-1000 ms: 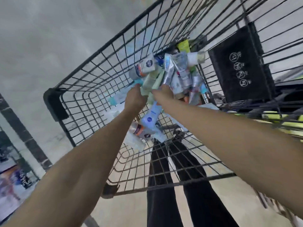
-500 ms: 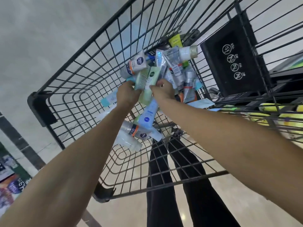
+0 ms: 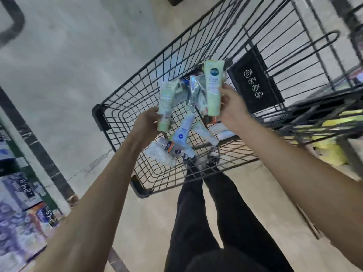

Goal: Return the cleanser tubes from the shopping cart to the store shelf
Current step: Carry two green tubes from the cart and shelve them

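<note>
A black wire shopping cart (image 3: 125, 118) stands in front of me with several cleanser tubes lying in its basket. My left hand (image 3: 146, 124) grips a pale green tube (image 3: 165, 104) by its lower end, lifted above the pile. My right hand (image 3: 232, 107) holds a second, larger pale green tube (image 3: 213, 87) upright above the basket. Below the hands lie a blue and white tube (image 3: 181, 132), a grey tube with an orange band (image 3: 172, 148) and other tubes, partly hidden behind the held ones.
A store shelf (image 3: 17, 203) with boxed goods stands at the lower left. A black child-seat panel (image 3: 255, 83) with warning icons closes the cart's right side. Yellow-green goods (image 3: 330, 150) lie beyond it on the right. My legs in dark trousers (image 3: 212, 222) stand behind the cart.
Both hands have lifted out of the pile, each holding a pale green tube. The view has swung, so the cart now sits further right and the shelf shows more at the left.
</note>
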A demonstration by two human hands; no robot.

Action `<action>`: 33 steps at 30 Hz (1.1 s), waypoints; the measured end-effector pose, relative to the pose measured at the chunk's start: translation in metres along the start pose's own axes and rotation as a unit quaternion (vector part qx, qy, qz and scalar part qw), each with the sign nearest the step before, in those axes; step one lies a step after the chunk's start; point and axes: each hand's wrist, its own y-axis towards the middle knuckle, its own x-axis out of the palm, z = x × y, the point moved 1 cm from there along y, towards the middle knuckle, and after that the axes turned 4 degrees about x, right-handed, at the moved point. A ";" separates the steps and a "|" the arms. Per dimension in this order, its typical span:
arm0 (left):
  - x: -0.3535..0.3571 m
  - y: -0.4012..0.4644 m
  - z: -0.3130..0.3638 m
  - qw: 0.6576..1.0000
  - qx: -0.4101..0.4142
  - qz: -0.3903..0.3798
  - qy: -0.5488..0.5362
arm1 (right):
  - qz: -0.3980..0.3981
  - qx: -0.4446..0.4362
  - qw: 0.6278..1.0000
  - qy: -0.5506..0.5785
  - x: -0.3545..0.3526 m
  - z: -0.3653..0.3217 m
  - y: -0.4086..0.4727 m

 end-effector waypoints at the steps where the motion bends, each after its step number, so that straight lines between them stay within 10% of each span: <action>1: 0.002 -0.013 0.003 1.000 0.009 -0.015 -0.007 | -0.014 -0.002 1.000 0.008 0.000 -0.004 -0.013; 17: 0.020 -0.183 0.047 0.989 0.139 -0.031 -0.031 | -0.056 -0.096 0.989 -0.097 -0.025 -0.023 -0.177; 33: 0.157 -0.277 -0.012 0.960 0.206 -0.159 0.105 | -0.015 -0.224 0.974 0.018 -0.195 -0.022 -0.336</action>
